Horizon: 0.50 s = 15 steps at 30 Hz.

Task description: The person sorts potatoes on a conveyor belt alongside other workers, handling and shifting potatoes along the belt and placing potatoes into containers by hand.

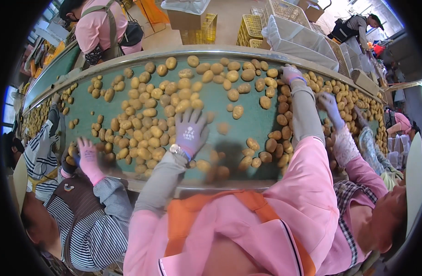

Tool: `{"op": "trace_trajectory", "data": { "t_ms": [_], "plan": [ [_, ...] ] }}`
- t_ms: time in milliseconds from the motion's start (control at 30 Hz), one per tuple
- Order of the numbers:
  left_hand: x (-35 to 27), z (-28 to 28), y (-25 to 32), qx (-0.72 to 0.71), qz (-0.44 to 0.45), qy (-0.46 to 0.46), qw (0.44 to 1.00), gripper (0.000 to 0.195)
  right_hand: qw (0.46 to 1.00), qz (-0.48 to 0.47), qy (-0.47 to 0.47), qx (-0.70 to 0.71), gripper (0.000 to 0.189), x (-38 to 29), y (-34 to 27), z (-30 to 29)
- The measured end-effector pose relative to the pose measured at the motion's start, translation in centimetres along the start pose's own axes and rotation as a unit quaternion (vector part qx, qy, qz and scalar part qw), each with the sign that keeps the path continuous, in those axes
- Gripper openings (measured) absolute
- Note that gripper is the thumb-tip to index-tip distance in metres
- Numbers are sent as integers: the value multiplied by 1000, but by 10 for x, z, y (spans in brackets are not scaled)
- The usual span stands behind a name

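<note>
My left hand (191, 132), in a grey-purple knit glove with a wristwatch (177, 149) at the cuff, lies palm down over a green conveyor belt (231, 132). Its fingers are spread, and their tips reach the near side of a cluster of potatoes (156, 131). Across the belt, by the far rail, my right hand (291, 73) wears a similar glove. It is among potatoes at the top of a dense row (282, 108); whether its fingers grip one is hidden. Several potatoes near my left hand are blurred.
Co-workers' gloved hands reach onto the belt at left (88, 158) and right (330, 108). A metal rail (211, 50) borders the far side. Beyond it stand yellow plastic crates (250, 27), a white-lined box (300, 41) and a person in pink (104, 27).
</note>
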<state>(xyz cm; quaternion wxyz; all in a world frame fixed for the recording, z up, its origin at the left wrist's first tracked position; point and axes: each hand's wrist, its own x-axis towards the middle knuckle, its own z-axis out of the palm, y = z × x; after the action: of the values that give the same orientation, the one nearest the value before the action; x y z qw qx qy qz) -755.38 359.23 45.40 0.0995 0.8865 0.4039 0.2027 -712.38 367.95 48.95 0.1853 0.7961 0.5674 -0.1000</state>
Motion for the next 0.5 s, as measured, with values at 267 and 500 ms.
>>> {"op": "trace_trajectory", "data": {
  "t_ms": [267,500],
  "plan": [
    [26,-14,-92,160,-112,26,980,26,997,53,11,48,50,28,39,21],
    [9,-77,-194,282,-523,-27,804,53,961,-37,79,263,40,26,17,24]
  ]
}}
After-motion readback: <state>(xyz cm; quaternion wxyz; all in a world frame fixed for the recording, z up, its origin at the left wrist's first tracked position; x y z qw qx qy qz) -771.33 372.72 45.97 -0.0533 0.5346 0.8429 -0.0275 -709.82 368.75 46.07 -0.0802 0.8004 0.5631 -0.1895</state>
